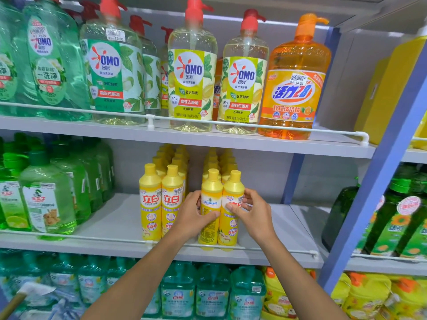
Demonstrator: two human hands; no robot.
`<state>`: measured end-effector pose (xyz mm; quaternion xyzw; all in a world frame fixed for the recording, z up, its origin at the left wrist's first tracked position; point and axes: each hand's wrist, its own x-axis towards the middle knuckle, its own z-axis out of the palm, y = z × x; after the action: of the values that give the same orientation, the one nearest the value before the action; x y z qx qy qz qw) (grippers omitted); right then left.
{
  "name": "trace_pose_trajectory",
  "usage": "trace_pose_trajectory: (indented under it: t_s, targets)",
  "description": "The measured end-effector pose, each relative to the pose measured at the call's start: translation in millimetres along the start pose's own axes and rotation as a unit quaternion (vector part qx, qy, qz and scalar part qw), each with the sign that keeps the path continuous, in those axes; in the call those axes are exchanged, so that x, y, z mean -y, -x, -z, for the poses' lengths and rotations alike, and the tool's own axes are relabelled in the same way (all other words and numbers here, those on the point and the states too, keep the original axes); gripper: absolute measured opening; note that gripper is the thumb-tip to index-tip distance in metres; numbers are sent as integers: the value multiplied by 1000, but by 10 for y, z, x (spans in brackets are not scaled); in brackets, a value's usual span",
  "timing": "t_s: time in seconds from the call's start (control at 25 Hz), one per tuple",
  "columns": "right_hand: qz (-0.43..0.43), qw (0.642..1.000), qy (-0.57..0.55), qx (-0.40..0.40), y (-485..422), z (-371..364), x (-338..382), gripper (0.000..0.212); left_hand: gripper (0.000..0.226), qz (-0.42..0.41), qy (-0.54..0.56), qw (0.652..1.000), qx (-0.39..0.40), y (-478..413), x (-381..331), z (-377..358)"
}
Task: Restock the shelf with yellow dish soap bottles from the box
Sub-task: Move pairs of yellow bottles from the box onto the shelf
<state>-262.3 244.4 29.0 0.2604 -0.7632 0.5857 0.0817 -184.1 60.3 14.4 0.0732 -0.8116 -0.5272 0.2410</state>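
Green bottles [46, 199] fill the left of the middle shelf [120, 218], with rows of yellow soap bottles [150, 204] standing further right. At the front of the right-hand rows, the left hand [190, 214] has its grip clamped round one yellow bottle [209, 232]. The right hand [253, 212] pinches its grip on the label of the neighbour bottle [228, 229] touching it.

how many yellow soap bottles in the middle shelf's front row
4 bottles: two on the left, one in the left hand, one in the right hand. More stand behind, partly hidden.
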Motion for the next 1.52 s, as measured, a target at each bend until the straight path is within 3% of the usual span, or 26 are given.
trace_pose_trajectory:
  t_s: [0.08, 0.16, 0.28, 0.52, 0.72, 1.04, 1.28, 1.52]
  targets:
    - [-1, 1000, 1, 5, 2, 12, 9, 58, 56, -4, 47, 997, 63, 53, 24, 61]
    - [-3, 1000, 2, 5, -10, 8, 17, 58, 55, -14, 56, 995, 75, 73, 43, 111]
    - [-7, 1000, 0, 5, 2, 4, 31, 55, 55, -9, 37, 998, 41, 59, 38, 87]
    - [-13, 1000, -5, 16, 22, 0, 38, 55, 59, 5, -125, 992, -34, -53, 24, -55]
    - [-20, 1000, -4, 11, 42, -28, -32, 56, 50, 0, -19, 1000, 16, 71, 56, 37]
    - [-36, 998, -1, 58, 211, -33, -217, 52, 56, 23, -32, 997, -64, 117, 12, -100]
    - [-42, 998, 4, 44, 245, -74, -261, 50, 53, 35, 64, 997, 35, 159, 119, 31]
    - [-45, 999, 14, -9, 274, -198, -315, 58, 54, 17, -19, 999, -43, 163, 110, -100]
